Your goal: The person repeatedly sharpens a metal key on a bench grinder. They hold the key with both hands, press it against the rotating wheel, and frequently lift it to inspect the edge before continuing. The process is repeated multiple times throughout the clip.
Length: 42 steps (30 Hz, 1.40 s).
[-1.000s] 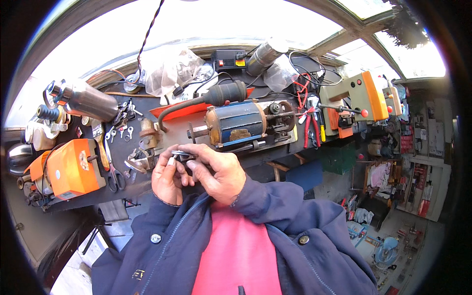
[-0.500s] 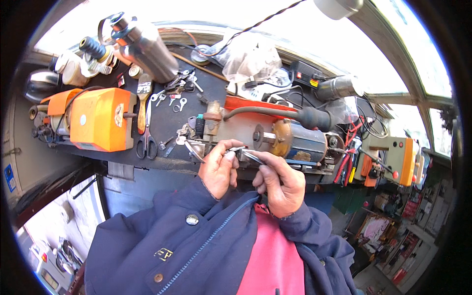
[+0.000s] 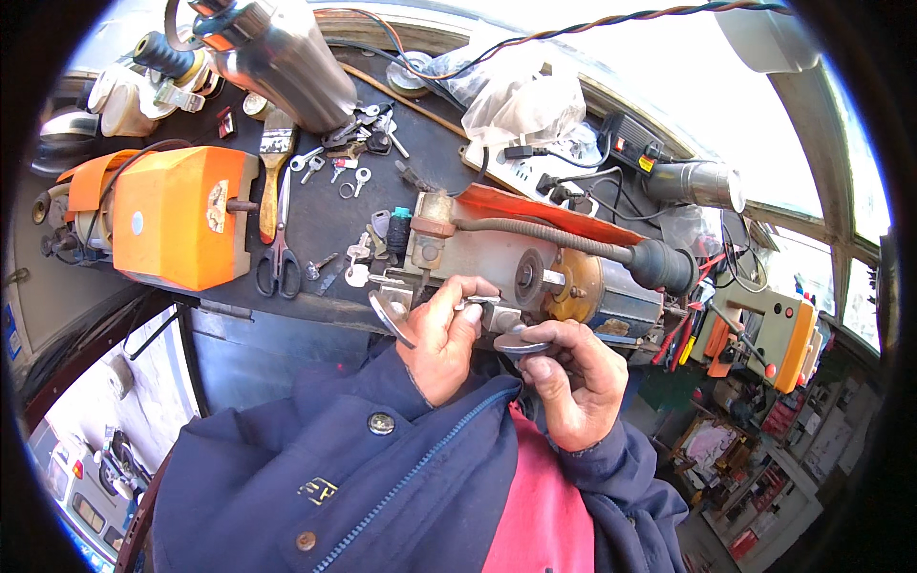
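Note:
My left hand (image 3: 444,339) is closed in a pinch on a small metal key (image 3: 476,300), which lies at the right clamp (image 3: 501,317) of a key-cutting machine; its fingertips partly hide the key. My right hand (image 3: 578,377) grips the rim of a worn metal wing knob (image 3: 521,344) on the front of that clamp, fingers on top and thumb beneath. Another wing knob (image 3: 390,320) sticks out just left of my left hand. Behind the right clamp is the machine's round cutter wheel (image 3: 529,275), beside its motor (image 3: 616,304).
An orange-covered machine (image 3: 172,220) stands left, with scissors (image 3: 279,267) and a brush (image 3: 275,158) beside it. Loose keys (image 3: 358,180) lie near a steel flask (image 3: 291,67). A power strip (image 3: 516,177) sits behind; pliers with red handles (image 3: 673,334) are at right.
My right hand has left the clamp's jaw area and moved slightly right and down onto the wing knob. My left hand keeps its pinch at the clamp. The view has shifted nearer the bench.

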{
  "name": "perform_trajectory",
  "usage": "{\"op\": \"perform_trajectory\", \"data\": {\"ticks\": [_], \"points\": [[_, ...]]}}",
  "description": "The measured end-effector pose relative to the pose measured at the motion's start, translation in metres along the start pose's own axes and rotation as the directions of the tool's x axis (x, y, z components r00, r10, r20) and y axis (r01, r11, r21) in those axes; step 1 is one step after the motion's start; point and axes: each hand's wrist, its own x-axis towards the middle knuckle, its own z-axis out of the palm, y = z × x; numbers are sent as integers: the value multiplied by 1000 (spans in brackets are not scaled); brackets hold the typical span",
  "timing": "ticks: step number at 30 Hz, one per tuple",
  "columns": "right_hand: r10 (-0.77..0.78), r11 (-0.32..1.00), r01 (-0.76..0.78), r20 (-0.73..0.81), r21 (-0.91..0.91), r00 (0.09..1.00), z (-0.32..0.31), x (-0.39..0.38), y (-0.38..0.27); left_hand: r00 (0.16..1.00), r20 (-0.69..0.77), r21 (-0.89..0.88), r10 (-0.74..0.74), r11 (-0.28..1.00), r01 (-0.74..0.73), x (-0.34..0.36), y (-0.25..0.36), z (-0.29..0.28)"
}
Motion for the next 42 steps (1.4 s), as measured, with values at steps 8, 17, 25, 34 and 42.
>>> {"op": "perform_trajectory", "data": {"ticks": [8,17,25,34,42], "points": [[19,991,-17,14,-132,1000,0,13,-11,999,-10,78,33,996,-32,4,3,2],[-7,984,25,101,-174,995,-1,23,-15,999,39,114,13,993,-17,6,5,-1],[7,973,36,181,-229,983,-10,25,-21,999,51,114,-1,993,-5,6,5,-1],[28,898,101,284,-428,959,-18,36,-40,996,7,144,85,986,-85,6,0,-1],[299,897,-200,209,-394,931,-9,30,-33,996,70,145,46,988,-56,8,0,-5]]}}
